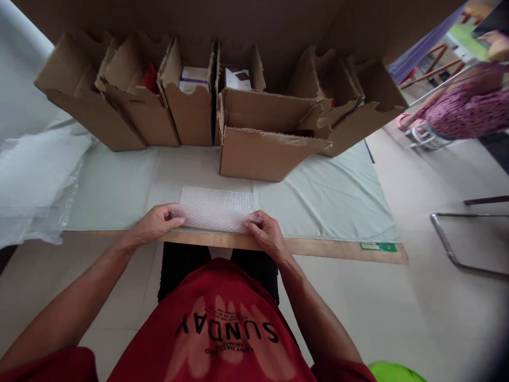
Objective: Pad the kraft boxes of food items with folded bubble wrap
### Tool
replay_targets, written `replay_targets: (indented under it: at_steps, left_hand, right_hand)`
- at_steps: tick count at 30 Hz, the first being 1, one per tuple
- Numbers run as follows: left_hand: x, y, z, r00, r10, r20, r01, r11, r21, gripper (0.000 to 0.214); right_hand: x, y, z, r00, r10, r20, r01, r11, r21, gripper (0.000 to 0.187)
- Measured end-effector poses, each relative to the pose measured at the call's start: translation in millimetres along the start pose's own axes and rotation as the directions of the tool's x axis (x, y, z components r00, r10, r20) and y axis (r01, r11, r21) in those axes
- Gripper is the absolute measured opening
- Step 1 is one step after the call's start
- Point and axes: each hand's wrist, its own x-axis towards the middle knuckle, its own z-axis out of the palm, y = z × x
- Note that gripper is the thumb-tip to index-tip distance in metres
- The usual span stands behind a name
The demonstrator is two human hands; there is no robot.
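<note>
One sheet of bubble wrap lies flat on the near edge of the table, directly in front of the person, its far half resting on a pale green cloth that covers most of the tabletop. Both hands hold its near edge: the left hand grips the left corner, fingers curled together with the thumb pressed against the wrap, and the right hand pinches the right corner between thumb and bent fingers. The near part of the sheet looks folded or bunched between the two hands, though how many layers it has cannot be told. Just beyond the wrap stands an open cardboard box, its front flap torn along the top, nearest of all the boxes. Behind it a row of further cardboard boxes runs across the back of the table, tilted toward the person; two of them hold small white cartons. To the left, a heap of clear plastic film spills over the table's edge. A bare wooden strip of the table shows along the front, with a green label on it. At the far right another person in a purple patterned garment sits well apart from the table.
</note>
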Motion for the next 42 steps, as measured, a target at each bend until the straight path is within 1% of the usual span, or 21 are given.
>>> replay_targets:
  at_steps: [2, 4, 6, 8, 12, 16, 18, 21, 24, 29, 32, 33, 35, 37, 38, 40, 42]
  left_hand:
    - [4.1, -4.2, 11.9, 0.99, -0.008, -0.141, 0.008, 1.0, -0.003, 0.037]
    - [9.3, -3.6, 19.1, 0.975, -0.011, -0.222, 0.006, 1.0, -0.026, 0.038]
    - [13.6, -1.1, 21.6, 0.966, -0.023, -0.256, 0.012, 0.999, -0.045, 0.038]
    - [16.4, 1.0, 22.0, 0.961, -0.035, -0.275, 0.029, 0.999, -0.025, 0.036]
    - [20.3, 2.6, 24.8, 0.936, -0.04, -0.35, 0.08, 0.992, 0.101, 0.029]
    - [26.7, 7.1, 26.6, 0.931, -0.005, -0.366, 0.119, 0.95, 0.288, 0.019]
    - [30.6, 10.7, 26.3, 0.932, 0.009, -0.363, 0.149, 0.901, 0.407, 0.018]
    - [35.5, 14.6, 27.1, 0.928, 0.036, -0.372, 0.194, 0.804, 0.562, 0.018]
    - [37.5, 15.7, 31.8, 0.92, 0.063, -0.387, 0.221, 0.732, 0.644, 0.016]
    - [35.6, 17.4, 42.9, 0.907, 0.103, -0.407, 0.247, 0.655, 0.715, 0.019]
    - [33.1, 19.4, 47.0, 0.9, 0.088, -0.427, 0.283, 0.628, 0.725, 0.021]
    - [32.3, 19.7, 47.7, 0.897, 0.078, -0.435, 0.294, 0.631, 0.718, 0.023]
    - [30.7, 19.0, 48.4, 0.893, 0.062, -0.445, 0.302, 0.65, 0.697, 0.028]
    - [29.6, 16.4, 48.9, 0.893, 0.064, -0.445, 0.291, 0.673, 0.68, 0.032]
    - [29.2, 14.4, 49.1, 0.892, 0.071, -0.447, 0.283, 0.685, 0.672, 0.034]
    - [28.6, 9.5, 49.7, 0.882, 0.086, -0.464, 0.273, 0.709, 0.65, 0.038]
    - [28.0, 4.7, 49.8, 0.869, 0.084, -0.488, 0.277, 0.735, 0.619, 0.044]
  right_hand:
    - [-0.8, 3.6, 3.0, 0.998, -0.019, -0.056, 0.019, 1.0, 0.013, 0.02]
    - [-3.4, 8.5, 5.4, 0.996, -0.025, -0.088, 0.03, 0.998, 0.063, 0.024]
    - [-5.8, 13.6, 7.1, 0.994, -0.012, -0.107, 0.025, 0.993, 0.114, 0.033]
    - [-6.2, 17.4, 8.5, 0.99, 0.001, -0.143, 0.017, 0.992, 0.124, 0.037]
    - [-1.1, 17.6, 12.5, 0.979, -0.012, -0.203, 0.021, 0.999, 0.042, 0.038]
    - [4.2, 14.5, 15.9, 0.964, -0.03, -0.265, 0.013, 0.998, -0.067, 0.042]
    - [5.7, 14.2, 16.8, 0.959, -0.045, -0.28, 0.014, 0.993, -0.113, 0.042]
    - [7.7, 14.9, 17.8, 0.956, -0.066, -0.287, 0.012, 0.982, -0.186, 0.044]
    - [9.9, 16.4, 18.3, 0.952, -0.081, -0.296, 0.005, 0.968, -0.25, 0.045]
    - [12.4, 18.4, 19.0, 0.956, -0.111, -0.273, 0.003, 0.931, -0.366, 0.046]
    - [10.6, 16.9, 19.3, 0.946, -0.168, -0.278, 0.001, 0.857, -0.515, 0.047]
    - [9.3, 15.9, 19.2, 0.934, -0.217, -0.283, 0.015, 0.817, -0.577, 0.047]
    - [6.0, 13.6, 18.6, 0.897, -0.349, -0.27, 0.067, 0.714, -0.697, 0.043]
    - [2.8, 11.4, 18.2, 0.858, -0.47, -0.205, 0.137, 0.596, -0.792, 0.036]
    - [1.6, 10.5, 18.2, 0.848, -0.507, -0.155, 0.173, 0.541, -0.823, 0.033]
    - [0.4, 9.3, 18.8, 0.846, -0.531, -0.054, 0.234, 0.46, -0.857, 0.028]
    - [1.0, 9.2, 19.8, 0.86, -0.51, 0.021, 0.271, 0.422, -0.865, 0.026]
